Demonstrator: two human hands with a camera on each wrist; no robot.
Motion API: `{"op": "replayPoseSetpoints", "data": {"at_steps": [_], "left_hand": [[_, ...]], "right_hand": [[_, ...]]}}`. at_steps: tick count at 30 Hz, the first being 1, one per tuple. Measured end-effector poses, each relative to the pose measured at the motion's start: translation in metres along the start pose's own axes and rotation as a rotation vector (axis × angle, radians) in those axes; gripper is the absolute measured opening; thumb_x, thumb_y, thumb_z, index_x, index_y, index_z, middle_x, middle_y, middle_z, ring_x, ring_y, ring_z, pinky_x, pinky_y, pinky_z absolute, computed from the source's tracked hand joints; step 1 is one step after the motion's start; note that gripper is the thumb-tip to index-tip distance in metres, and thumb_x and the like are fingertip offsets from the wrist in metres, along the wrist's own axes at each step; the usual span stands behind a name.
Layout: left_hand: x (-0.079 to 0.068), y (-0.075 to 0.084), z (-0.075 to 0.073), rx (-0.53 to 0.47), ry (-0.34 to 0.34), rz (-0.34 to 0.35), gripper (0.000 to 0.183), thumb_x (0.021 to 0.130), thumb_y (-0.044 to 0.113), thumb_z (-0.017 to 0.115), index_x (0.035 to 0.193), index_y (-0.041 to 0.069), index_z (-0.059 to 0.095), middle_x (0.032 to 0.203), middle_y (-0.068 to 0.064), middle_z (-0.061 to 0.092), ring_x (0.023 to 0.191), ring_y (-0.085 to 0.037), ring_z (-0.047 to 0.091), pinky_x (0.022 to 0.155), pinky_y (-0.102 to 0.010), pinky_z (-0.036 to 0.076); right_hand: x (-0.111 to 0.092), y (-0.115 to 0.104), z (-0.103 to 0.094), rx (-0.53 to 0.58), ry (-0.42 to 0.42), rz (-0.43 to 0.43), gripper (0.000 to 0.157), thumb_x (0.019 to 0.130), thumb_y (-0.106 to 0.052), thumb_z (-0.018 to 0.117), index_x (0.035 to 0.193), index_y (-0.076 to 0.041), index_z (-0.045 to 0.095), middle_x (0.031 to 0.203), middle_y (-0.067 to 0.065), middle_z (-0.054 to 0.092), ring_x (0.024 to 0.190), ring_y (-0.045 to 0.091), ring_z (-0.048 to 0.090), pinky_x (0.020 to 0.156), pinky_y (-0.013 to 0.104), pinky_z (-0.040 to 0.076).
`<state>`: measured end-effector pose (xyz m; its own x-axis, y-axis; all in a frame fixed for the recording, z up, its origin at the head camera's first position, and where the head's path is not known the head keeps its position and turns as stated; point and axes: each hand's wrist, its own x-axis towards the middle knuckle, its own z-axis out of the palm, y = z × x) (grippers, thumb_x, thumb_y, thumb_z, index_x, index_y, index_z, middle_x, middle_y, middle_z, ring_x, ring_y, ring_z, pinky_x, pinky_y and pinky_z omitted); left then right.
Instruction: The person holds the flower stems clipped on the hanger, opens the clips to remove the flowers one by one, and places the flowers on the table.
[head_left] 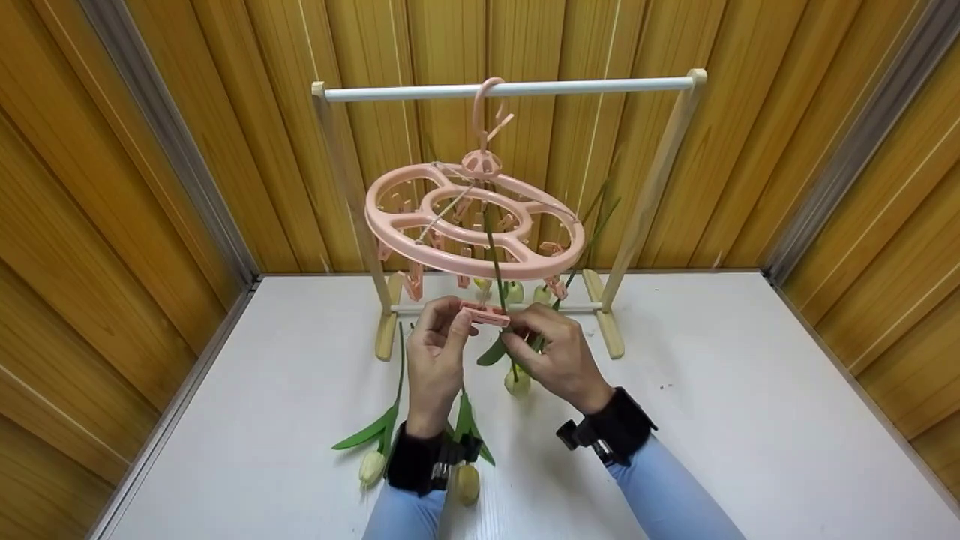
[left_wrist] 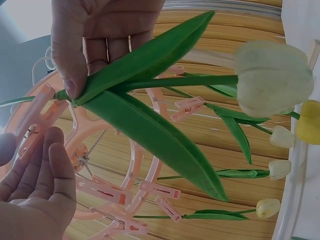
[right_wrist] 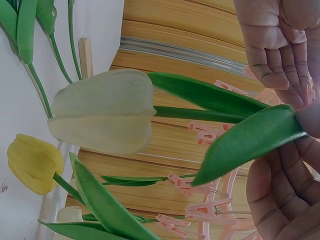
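My left hand [head_left: 435, 360] pinches a pink clothespin [head_left: 486, 314] at the front of the round pink hanger [head_left: 465, 264]. The right hand [head_left: 561, 351] holds a white tulip [right_wrist: 102, 111] by its stem, just where the green leaves begin. The tulip hangs blossom down, its bare stem [head_left: 493, 251] rising past the clothespin and in front of the hanger ring. In the left wrist view the stem passes at the clothespin's jaws; whether they grip it, I cannot tell. Other white tulips [left_wrist: 279, 170] and a yellow tulip [right_wrist: 35, 162] hang behind.
The hanger hooks over the white bar [head_left: 585, 86] of a wooden-legged stand. Several free clothespins [head_left: 412, 283] dangle from its ring. On the white table [head_left: 270, 420] lie a white tulip [head_left: 372, 466] and a darker yellowish tulip [head_left: 466, 484]. Wood-patterned walls [head_left: 150, 285] enclose the table.
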<state>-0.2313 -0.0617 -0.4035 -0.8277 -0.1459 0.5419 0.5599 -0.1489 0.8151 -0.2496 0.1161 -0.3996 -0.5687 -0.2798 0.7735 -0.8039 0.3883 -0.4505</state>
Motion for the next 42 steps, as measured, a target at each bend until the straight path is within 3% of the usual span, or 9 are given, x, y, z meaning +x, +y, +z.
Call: {"op": "replayPoseSetpoints", "data": {"at_steps": [18,25,36,42], "left_hand": [[-0.0004,-0.002,0.0001,0.002,0.013,-0.001,0.021,0.103,0.003,0.059,0.12,-0.009,0.06,0.108,-0.015,0.066,0.094,-0.023,0.066,0.082,-0.03,0.055],[0.0004,-0.0025,0.0005,-0.005,0.022,0.008,0.02,0.102,0.001,0.06,0.119,-0.009,0.061,0.105,-0.014,0.067,0.089,-0.016,0.066,0.081,-0.03,0.055],[0.0002,-0.0028,-0.0001,-0.004,0.022,0.002,0.022,0.102,0.002,0.06,0.121,-0.009,0.06,0.106,-0.014,0.066,0.088,-0.016,0.065,0.081,-0.03,0.055],[-0.0003,-0.0022,-0.0001,0.007,0.023,-0.003,0.023,0.102,0.004,0.06,0.122,-0.008,0.06,0.108,-0.014,0.066,0.091,-0.017,0.066,0.081,-0.034,0.056]], "right_hand": [[-0.002,0.0032,-0.0005,0.014,0.005,-0.009,0.009,0.088,0.0,0.075,0.095,-0.006,0.074,0.085,0.003,0.067,0.071,0.014,0.06,0.063,0.026,0.049],[-0.0026,0.0025,-0.0015,0.015,0.003,0.001,0.01,0.087,0.0,0.075,0.096,-0.005,0.075,0.085,0.003,0.067,0.071,0.012,0.06,0.062,0.026,0.05],[-0.0043,0.0014,-0.0019,0.015,0.006,0.013,0.01,0.087,0.0,0.076,0.095,-0.005,0.073,0.086,0.003,0.067,0.073,0.01,0.06,0.064,0.026,0.051],[-0.0057,0.0019,-0.0026,0.025,0.006,0.021,0.009,0.087,0.0,0.076,0.095,-0.005,0.073,0.088,0.004,0.069,0.072,0.01,0.06,0.061,0.032,0.053]]}}
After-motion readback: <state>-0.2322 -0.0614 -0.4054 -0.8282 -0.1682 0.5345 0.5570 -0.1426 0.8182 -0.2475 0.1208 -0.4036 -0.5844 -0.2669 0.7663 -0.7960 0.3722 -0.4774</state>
